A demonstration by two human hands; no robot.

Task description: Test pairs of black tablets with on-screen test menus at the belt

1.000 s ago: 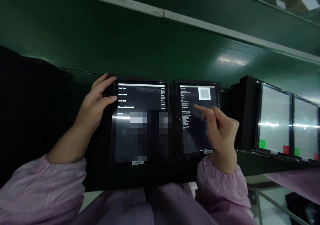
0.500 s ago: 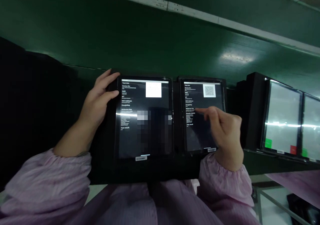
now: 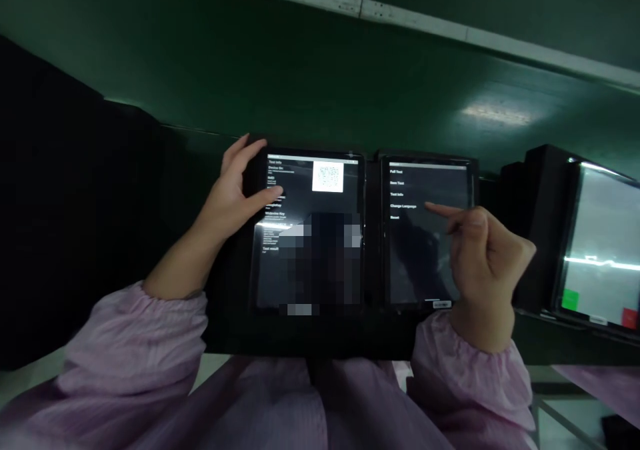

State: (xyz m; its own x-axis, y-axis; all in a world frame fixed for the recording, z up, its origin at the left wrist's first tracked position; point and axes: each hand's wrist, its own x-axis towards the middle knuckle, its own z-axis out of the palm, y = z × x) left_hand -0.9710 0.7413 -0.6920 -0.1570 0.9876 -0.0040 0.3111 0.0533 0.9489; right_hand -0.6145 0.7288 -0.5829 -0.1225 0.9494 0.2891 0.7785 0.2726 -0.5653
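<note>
Two tablets lie side by side in a black tray (image 3: 230, 333). The left tablet (image 3: 320, 270) shows a dark test info page with a white code square. My left hand (image 3: 227, 190) rests at its upper left corner, fingers spread, the thumb reaching over the screen text. On the right tablet (image 3: 410, 257) is a short menu of several lines, among them Change Language. Over that screen my right hand (image 3: 485, 257) points with its index finger stretched out and the other fingers curled, holding nothing. Whether the fingertip touches the glass I cannot tell.
Further right, another tablet (image 3: 600, 237) with a white screen and green and red squares sits in a black holder (image 3: 540, 217). A green surface (image 3: 300, 83) runs behind, with a pale strip (image 3: 415, 27). A pink sleeve (image 3: 600, 387) shows at the lower right.
The right tablet's screen has switched from the test info page to a menu. My left thumb has moved from the left tablet's edge onto its screen. The view has shifted left.
</note>
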